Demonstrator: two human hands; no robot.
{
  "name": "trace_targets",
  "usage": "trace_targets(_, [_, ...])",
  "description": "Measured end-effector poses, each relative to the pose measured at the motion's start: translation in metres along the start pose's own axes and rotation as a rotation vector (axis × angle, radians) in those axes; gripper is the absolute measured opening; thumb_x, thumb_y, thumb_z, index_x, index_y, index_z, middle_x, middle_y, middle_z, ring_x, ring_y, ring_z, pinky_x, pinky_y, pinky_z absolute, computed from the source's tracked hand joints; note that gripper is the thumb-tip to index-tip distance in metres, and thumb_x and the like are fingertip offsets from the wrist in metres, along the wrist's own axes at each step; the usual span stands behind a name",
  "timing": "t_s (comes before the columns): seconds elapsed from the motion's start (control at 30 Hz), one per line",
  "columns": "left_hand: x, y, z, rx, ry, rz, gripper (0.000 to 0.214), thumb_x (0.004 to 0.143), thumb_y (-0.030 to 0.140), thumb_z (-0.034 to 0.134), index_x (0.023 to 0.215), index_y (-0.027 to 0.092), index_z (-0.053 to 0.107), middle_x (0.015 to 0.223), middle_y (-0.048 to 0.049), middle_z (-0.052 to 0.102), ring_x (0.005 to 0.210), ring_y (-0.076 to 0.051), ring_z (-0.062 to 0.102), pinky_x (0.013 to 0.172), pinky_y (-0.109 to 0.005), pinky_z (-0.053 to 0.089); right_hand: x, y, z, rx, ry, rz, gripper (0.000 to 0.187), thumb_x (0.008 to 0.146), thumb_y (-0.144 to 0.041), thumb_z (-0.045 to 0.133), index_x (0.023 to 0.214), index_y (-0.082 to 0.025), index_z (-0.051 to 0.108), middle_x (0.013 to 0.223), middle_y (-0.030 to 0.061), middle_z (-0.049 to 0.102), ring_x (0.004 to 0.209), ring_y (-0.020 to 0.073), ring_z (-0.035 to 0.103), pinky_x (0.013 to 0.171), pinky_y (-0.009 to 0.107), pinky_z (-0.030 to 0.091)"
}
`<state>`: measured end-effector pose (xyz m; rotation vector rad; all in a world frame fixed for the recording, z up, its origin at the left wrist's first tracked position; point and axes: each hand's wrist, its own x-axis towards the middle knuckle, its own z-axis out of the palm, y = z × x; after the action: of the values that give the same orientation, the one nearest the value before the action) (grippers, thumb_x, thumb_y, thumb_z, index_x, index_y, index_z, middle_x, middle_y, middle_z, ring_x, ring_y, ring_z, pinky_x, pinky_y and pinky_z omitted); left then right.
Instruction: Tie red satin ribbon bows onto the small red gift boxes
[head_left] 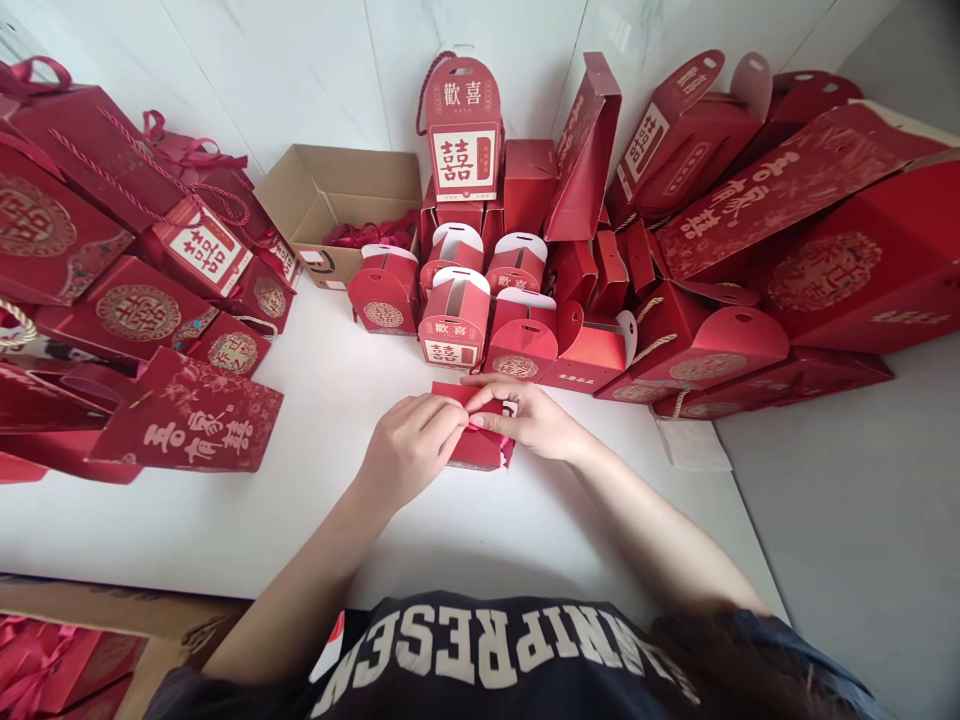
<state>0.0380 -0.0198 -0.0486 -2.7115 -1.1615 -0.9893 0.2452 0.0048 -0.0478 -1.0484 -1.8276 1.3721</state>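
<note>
A small red gift box (472, 448) lies on the white table (330, 500) right in front of me. My left hand (411, 446) is curled, its fingertips pinching at the box's top where a pink ribbon (504, 440) shows. My right hand (525, 415) rests over the box's far right side, fingers bent and pinching the same spot. Both hands touch the box and meet at its middle. Just behind them stands a cluster of small red boxes with white arched tops (457, 320).
An open cardboard carton (330, 200) with red ribbons inside stands at the back. Large red gift bags (112, 270) pile up on the left, and more red bags and boxes (787, 250) on the right. A cardboard box (82, 640) sits at lower left. The table's right edge (742, 510) meets grey floor.
</note>
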Motion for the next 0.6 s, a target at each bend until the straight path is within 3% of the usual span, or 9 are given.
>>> trace_targets(0.1, [0.0000, -0.0005, 0.0004, 0.010, 0.040, -0.034, 0.013, 0.088, 0.010, 0.058, 0.091, 0.022, 0.054, 0.085, -0.0032, 0.069, 0.079, -0.018, 0.063, 0.074, -0.032, 0.049, 0.0002, 0.0022, -0.0011, 0.017, -0.017, 0.003, 0.014, 0.088, -0.034, 0.067, 0.091, -0.022, 0.070, 0.134, 0.0098, 0.059, 0.131, 0.0239, 0.052, 0.109, 0.043, 0.038])
trace_targets(0.3, [0.0016, 0.0007, -0.0018, 0.035, 0.059, -0.070, 0.018, 0.085, 0.013, 0.063, 0.098, 0.022, 0.053, 0.089, -0.0035, 0.069, 0.084, -0.020, 0.062, 0.076, -0.033, 0.049, -0.0012, 0.0025, -0.0048, -0.072, -0.088, -0.052, 0.015, 0.092, -0.037, 0.062, 0.091, -0.022, 0.066, 0.146, 0.0098, 0.051, 0.143, 0.0251, 0.039, 0.113, 0.046, 0.034])
trace_targets(0.47, [0.0015, 0.0007, -0.0071, 0.181, 0.071, -0.161, 0.018, 0.082, 0.028, 0.070, 0.079, 0.021, 0.054, 0.075, -0.0027, 0.063, 0.072, -0.020, 0.055, 0.066, -0.034, 0.043, -0.0019, 0.0007, -0.0053, -0.059, -0.107, -0.058, 0.015, 0.093, -0.036, 0.059, 0.089, -0.023, 0.064, 0.144, 0.0098, 0.052, 0.143, 0.0245, 0.039, 0.113, 0.046, 0.035])
trace_targets(0.6, [-0.0001, -0.0019, -0.0090, 0.231, 0.068, -0.135, 0.023, 0.082, 0.032, 0.071, 0.069, 0.021, 0.055, 0.066, -0.0010, 0.061, 0.067, -0.019, 0.050, 0.063, -0.034, 0.040, -0.0012, -0.0006, -0.0046, -0.119, -0.104, -0.094, 0.013, 0.092, -0.035, 0.062, 0.097, -0.023, 0.066, 0.143, 0.0106, 0.053, 0.144, 0.0241, 0.038, 0.113, 0.045, 0.035])
